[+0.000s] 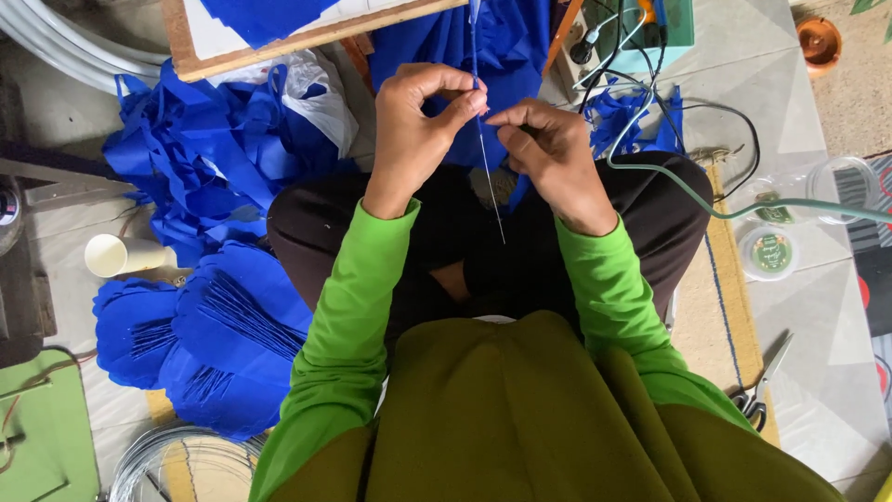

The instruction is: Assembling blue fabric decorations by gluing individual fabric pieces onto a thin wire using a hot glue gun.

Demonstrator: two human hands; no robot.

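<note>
My olive garment (520, 418) fills the bottom of the view and hides my lap and most of the floor under me; my green sleeves (348, 307) run up from it. My left hand (413, 130) pinches a thin wire (485, 149) between thumb and forefinger, the other fingers curled; my right hand (556, 153) pinches the same wire just beside it, fingertips almost touching the left ones. The wire hangs down past my dark trousers (650, 214); its top is lost against blue fabric (502, 46) and I cannot tell where it ends. Left of me lie 2 heaps: loose blue strips (204, 158) and stacked blue petal shapes (214, 344), with a white cup (111, 256) between them. A wooden board (279, 46) is cut off at the top edge. On the pale floor to my right lie scissors (762, 381), half hidden by my sleeve, round lidded tubs (769, 251) and a green cable (743, 209).
</note>
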